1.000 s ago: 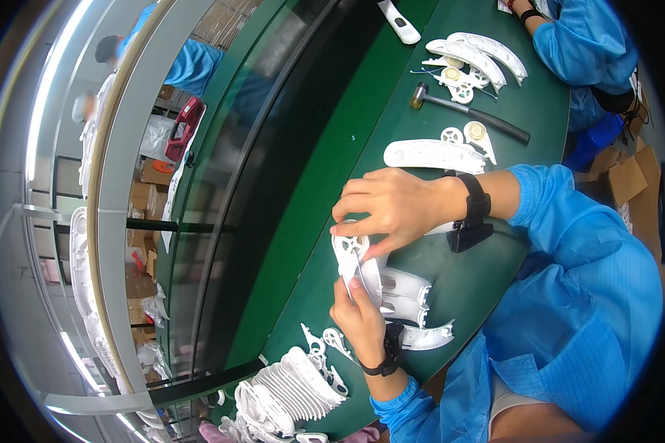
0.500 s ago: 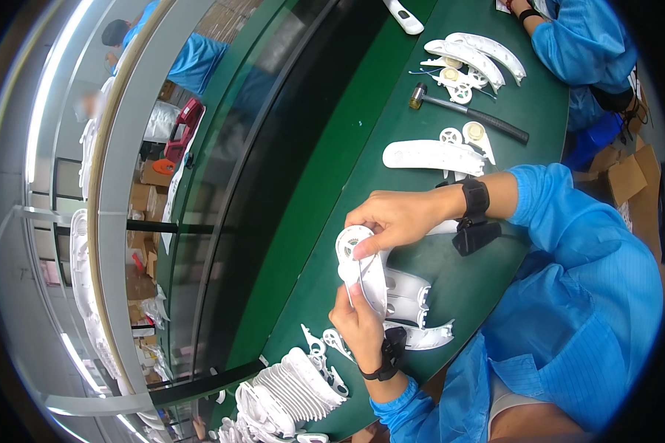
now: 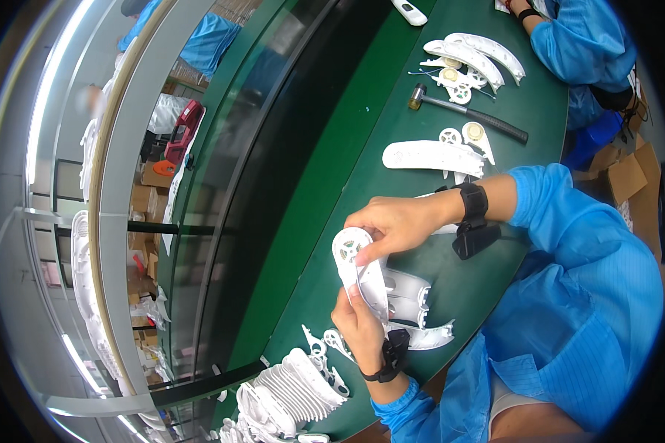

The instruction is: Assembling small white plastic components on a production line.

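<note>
Near the centre of the head view, both hands are gripping one white curved plastic shell (image 3: 372, 284), its rounded end pointing toward 11 o'clock. From 1 o'clock, the right hand (image 3: 399, 224) is holding that end, its thumb pressing beside the spoked wheel (image 3: 350, 249) and its other fingers curling behind the rim, partly hidden. From 6 o'clock, the left hand (image 3: 358, 328) is pinching the shell's lower edge, thumb uppermost; its remaining fingers are mostly hiding underneath.

For good control, the left fingers should be bracing the body while the right thumb is pushing evenly near the hub; the slim spokes are looking likely to flex under a sideways load.

At 4 o'clock, smooth white shells (image 3: 406, 295) with notched ends are lying on the green bench (image 3: 465, 266). At 7 o'clock, more are nesting in a ribbed stack (image 3: 299, 384). At 1 o'clock, another arched shell (image 3: 427, 156) is resting, and beyond it a mallet (image 3: 465, 112) is showing a yellowish striking face and a dark grip.
</note>
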`<state>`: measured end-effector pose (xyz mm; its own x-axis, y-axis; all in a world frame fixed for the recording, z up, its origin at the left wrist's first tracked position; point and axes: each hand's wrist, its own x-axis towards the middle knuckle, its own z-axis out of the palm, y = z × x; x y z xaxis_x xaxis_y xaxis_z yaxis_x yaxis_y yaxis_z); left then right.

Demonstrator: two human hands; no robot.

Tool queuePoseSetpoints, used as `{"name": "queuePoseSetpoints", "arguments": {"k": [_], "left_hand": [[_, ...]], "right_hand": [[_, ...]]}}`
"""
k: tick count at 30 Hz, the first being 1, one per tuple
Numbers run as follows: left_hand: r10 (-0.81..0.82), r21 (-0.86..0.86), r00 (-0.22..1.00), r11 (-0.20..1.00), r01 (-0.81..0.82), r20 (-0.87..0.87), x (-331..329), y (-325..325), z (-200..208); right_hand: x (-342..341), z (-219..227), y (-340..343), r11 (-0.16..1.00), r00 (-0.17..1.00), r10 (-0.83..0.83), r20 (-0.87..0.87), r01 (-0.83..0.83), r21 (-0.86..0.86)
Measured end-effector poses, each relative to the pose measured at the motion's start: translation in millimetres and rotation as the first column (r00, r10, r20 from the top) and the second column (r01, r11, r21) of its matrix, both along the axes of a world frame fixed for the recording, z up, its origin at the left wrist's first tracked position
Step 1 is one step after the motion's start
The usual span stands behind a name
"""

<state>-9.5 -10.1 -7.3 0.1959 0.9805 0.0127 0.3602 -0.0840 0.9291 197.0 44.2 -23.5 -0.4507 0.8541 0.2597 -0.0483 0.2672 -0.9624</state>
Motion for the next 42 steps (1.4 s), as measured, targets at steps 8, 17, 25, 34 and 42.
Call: {"name": "queuePoseSetpoints", "arguments": {"k": [8, 17, 25, 34, 42], "left_hand": [[-0.084, 0.197, 0.955, 0.97, 0.144, -0.284, -10, 4, -18], [-0.065, 0.127, 0.944, 0.986, 0.112, -0.323, -13, 3, 1], [0.234, 0.353, 0.892, 0.931, -0.091, -0.387, -43, 30, -3], [0.032, 0.127, 0.644, 0.987, 0.102, -0.764, -50, 17, -13], [-0.186, -0.021, 0.427, 0.932, 0.361, -0.885, -3, -1, -16]], "right_hand": [[0, -5, 1, 0.999, 0.998, -0.032, 0.058, 0.03, 0.034], [-9, -3, -2, 0.993, 0.995, -0.102, 0.003, 0.101, 0.053], [64, 10, 39, 0.854, 0.893, -0.449, 0.027, 0.437, -0.281], [145, -48, 102, 0.779, 0.601, -0.6, 0.528, 0.59, 0.213], [207, -11, 9, 0.949, 0.338, -0.301, 0.892, 0.2, 0.244]]}}
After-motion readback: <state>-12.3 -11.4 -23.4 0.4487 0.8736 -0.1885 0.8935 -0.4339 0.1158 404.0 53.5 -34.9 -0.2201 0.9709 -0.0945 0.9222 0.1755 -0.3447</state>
